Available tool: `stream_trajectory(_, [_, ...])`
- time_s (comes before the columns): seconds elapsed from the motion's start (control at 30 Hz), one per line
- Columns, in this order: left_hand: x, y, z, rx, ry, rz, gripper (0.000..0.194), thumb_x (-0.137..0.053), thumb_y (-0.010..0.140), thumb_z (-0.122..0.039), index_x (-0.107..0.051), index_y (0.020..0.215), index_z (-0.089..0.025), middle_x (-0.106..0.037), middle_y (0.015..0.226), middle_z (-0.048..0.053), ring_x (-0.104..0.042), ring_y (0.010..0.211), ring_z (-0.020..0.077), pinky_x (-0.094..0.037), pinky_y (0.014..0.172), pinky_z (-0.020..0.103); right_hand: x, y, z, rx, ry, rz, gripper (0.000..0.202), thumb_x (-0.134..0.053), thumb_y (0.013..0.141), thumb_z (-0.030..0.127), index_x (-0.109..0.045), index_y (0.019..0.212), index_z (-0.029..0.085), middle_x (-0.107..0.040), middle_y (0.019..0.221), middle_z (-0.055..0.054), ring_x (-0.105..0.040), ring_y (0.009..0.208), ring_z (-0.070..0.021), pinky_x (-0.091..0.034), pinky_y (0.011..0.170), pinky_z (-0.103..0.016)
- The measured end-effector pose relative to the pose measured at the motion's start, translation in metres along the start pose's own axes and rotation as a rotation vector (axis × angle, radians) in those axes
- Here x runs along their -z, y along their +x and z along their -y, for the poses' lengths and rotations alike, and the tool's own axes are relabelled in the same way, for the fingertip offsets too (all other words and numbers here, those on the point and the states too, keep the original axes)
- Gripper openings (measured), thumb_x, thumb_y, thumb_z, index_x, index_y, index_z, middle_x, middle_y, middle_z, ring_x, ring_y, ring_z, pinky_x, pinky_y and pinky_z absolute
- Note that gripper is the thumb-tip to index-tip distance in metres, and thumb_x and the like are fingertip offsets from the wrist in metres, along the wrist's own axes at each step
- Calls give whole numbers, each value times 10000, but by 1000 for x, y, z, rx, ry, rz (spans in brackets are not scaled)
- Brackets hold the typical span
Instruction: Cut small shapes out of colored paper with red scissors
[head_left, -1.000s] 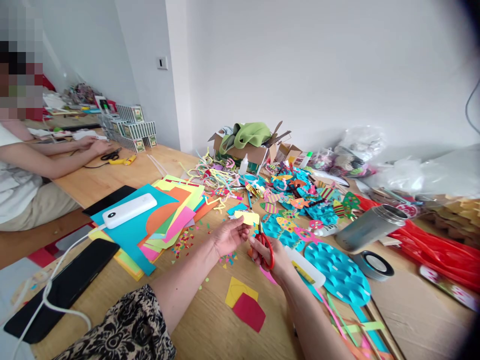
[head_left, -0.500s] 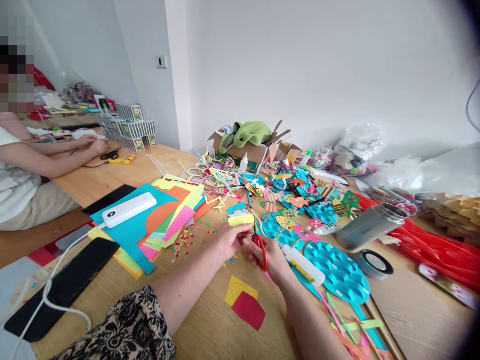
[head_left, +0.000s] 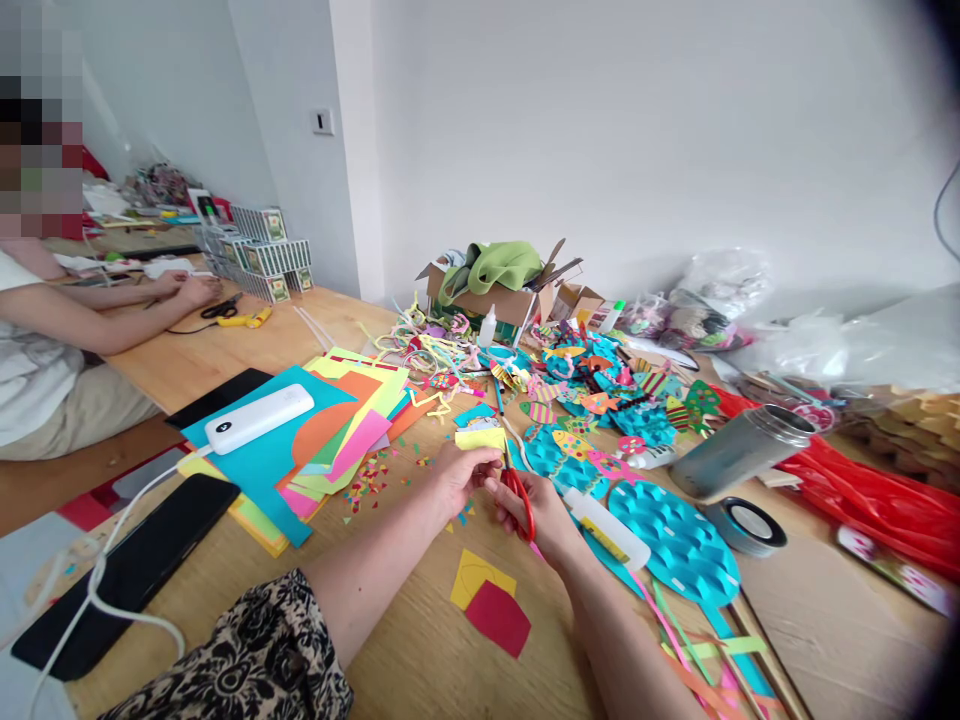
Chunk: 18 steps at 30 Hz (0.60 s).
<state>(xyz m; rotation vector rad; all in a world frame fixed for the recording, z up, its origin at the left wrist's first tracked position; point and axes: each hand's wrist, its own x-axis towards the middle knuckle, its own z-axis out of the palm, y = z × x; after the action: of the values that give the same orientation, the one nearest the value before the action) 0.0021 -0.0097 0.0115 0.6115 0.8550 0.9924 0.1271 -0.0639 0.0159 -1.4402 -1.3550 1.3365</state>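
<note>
- While the smartphone (head_left: 124, 580) lies along the left edge of the worktop (head_left: 390, 650), the white power bank (head_left: 259, 419) rests farther in, on coloured paper sheets (head_left: 277, 480).
- The left hand (head_left: 459, 480) has thumb and fingers pinched together on a yellow paper piece (head_left: 476, 438); the piece projects beyond the fingertips towards the worktop's far edge, well in from the left edge.
- Compared with a second ago, both hands have drawn closer together and the piece is angled differently; since half a second ago little has shifted. I judge that cutting is under way at its right end.
- Nearer the worktop's front, a yellow offcut (head_left: 466, 580) lies partly under a red one (head_left: 499, 618).
- The right hand (head_left: 544, 515) has its fingers curled closed round the red-handled scissors (head_left: 531, 525). Their blades reach the yellow piece's right end, just beside the left fingertips; I cannot tell how far apart they stand.
- Right of that hand lie a glue bottle (head_left: 615, 535) and a turquoise paper disc (head_left: 675, 545).
</note>
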Motion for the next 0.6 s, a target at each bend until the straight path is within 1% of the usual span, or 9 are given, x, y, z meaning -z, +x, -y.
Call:
stream_trajectory(0.2, [2,1,-2,-1,49,-34,156,-771,535,-186,-650,604,-113,-620,554,26,-550,516,109,-398,532,242,1,-2,3,-9,0,19,478,-692,709,627,-519,644,187,-579,522,6,-483,394,-93,-304,345,-190])
stream_trajectory(0.37, [4,1,-3,-14,67,-14,173,-781,528,-182,-649,618,-117,-636,575,34,-572,546,121,-416,565,256,3,-2,2,4,-6,41,487,-651,747,639,-533,639,179,-580,524,3,-486,401,-87,-297,345,-177])
stream_trajectory(0.5, [5,0,-7,8,98,-11,198,-785,500,-183,-652,630,-117,-641,579,35,-579,541,122,-382,527,240,4,-2,2,-1,13,49,480,-646,751,640,-550,673,176,-588,520,6,-480,388,-84,-294,345,-181])
stream_trajectory(0.6, [5,-2,-12,17,110,24,206,-783,474,-191,-646,608,-117,-631,567,25,-559,515,104,-343,491,225,4,-3,2,-7,18,60,504,-634,746,666,-549,671,175,-585,512,7,-483,385,-86,-284,344,-185])
